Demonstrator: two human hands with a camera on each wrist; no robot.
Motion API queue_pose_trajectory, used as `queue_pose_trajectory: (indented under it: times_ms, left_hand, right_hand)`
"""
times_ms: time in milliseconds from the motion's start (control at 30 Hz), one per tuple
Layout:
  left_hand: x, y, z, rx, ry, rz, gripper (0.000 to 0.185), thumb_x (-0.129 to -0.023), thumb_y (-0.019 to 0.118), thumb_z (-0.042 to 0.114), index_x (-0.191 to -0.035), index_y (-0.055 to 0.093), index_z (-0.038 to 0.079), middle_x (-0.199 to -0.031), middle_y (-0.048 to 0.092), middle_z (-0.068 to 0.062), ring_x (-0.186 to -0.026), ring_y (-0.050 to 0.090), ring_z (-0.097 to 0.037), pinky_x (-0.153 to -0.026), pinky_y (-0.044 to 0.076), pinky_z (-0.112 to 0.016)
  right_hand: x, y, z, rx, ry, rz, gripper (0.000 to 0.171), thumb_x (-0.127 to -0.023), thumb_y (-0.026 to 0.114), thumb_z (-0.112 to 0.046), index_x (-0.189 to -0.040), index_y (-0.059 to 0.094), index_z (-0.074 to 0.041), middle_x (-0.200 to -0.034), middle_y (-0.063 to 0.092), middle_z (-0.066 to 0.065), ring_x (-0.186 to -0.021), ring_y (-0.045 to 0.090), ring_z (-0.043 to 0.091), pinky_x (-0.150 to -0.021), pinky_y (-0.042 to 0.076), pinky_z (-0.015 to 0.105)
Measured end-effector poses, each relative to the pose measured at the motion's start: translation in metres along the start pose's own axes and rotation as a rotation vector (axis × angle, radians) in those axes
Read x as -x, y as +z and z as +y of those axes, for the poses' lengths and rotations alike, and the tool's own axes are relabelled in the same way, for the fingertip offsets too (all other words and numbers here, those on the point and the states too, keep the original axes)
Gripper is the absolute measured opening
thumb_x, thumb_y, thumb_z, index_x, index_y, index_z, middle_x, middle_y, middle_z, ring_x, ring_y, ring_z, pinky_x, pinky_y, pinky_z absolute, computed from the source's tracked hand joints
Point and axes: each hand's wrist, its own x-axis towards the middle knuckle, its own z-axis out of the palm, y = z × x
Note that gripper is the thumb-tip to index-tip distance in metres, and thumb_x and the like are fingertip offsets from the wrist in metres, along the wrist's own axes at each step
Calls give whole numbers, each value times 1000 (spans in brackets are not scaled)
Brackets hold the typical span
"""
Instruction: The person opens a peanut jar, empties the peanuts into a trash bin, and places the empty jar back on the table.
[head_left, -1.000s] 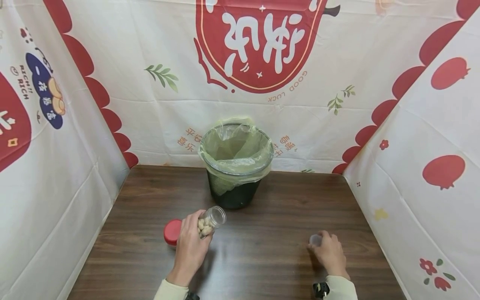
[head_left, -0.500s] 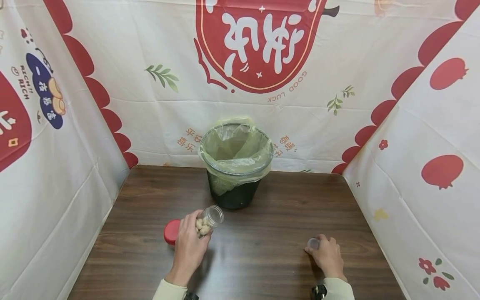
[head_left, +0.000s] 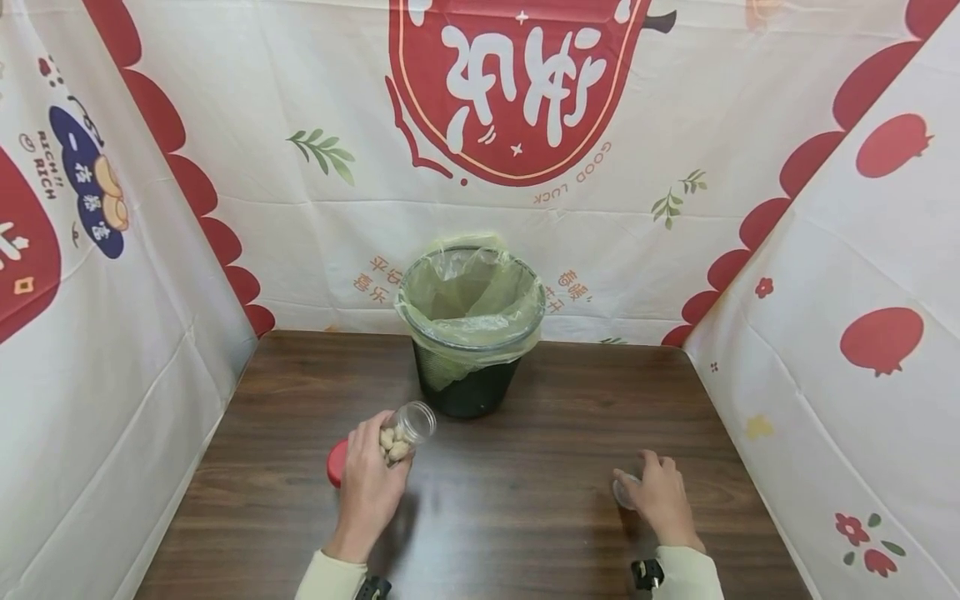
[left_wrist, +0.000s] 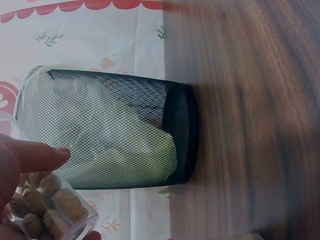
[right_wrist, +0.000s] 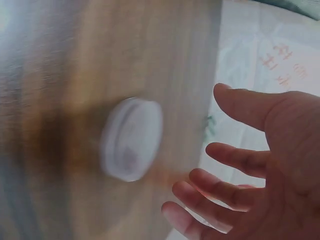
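Observation:
In the head view my left hand (head_left: 367, 492) grips a clear plastic jar (head_left: 414, 420), tilted with its open mouth away from me. Beige, nut-like lumps (left_wrist: 55, 202) show through its wall in the left wrist view. A red round lid-like thing (head_left: 337, 463) sits just left of that hand, partly covered by it. My right hand (head_left: 660, 498) has its fingers spread, with nothing in its grasp. Close by its fingertips is a small, translucent round lid or shallow cup (right_wrist: 132, 140), blurred in the right wrist view and low over the wooden table (head_left: 525, 517).
A black mesh wastebasket (head_left: 468, 387) lined with a pale yellow bag (head_left: 480, 329) stands at the table's back, beyond the jar. Printed white cloth (head_left: 247, 150) hangs behind the table and along both sides.
My left hand has drawn the jar slightly left. My right hand's fingers have parted from the translucent round piece, which has shifted slightly toward me.

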Motion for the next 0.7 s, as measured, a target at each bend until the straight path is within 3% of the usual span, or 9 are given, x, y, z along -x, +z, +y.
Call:
queue_pose_trajectory:
  times_ms: [233, 500, 700]
  left_hand:
    - [-8, -4, -1, 5, 67, 63, 67, -66, 92, -11, -126, 64, -1, -112, 70, -21, -101, 63, -39, -83, 52, -51]
    - [-16, -10, -3, -3, 34, 92, 63, -71, 88, -8, -128, 63, -2, -111, 69, -21, -103, 63, -40, -79, 55, -55]
    - [-30, -18, -3, 10, 31, 107, 63, -71, 87, -9, -128, 62, -2, -112, 68, -22, -102, 61, -41, -81, 53, -56]
  right_hand:
    - [1, -24, -26, 2, -134, 31, 65, -108, 63, -27, -154, 40, 14, -153, 36, 50, -141, 40, 68, -113, 40, 76]
    - [5, -55, -62, 21, -269, 136, 64, -108, 66, -24, -153, 43, 14, -154, 39, 45, -141, 42, 64, -113, 41, 76]
    - [9, -74, -95, 39, -365, 182, 63, -106, 68, -25, -153, 45, 11, -157, 40, 41, -144, 42, 60, -116, 39, 74]
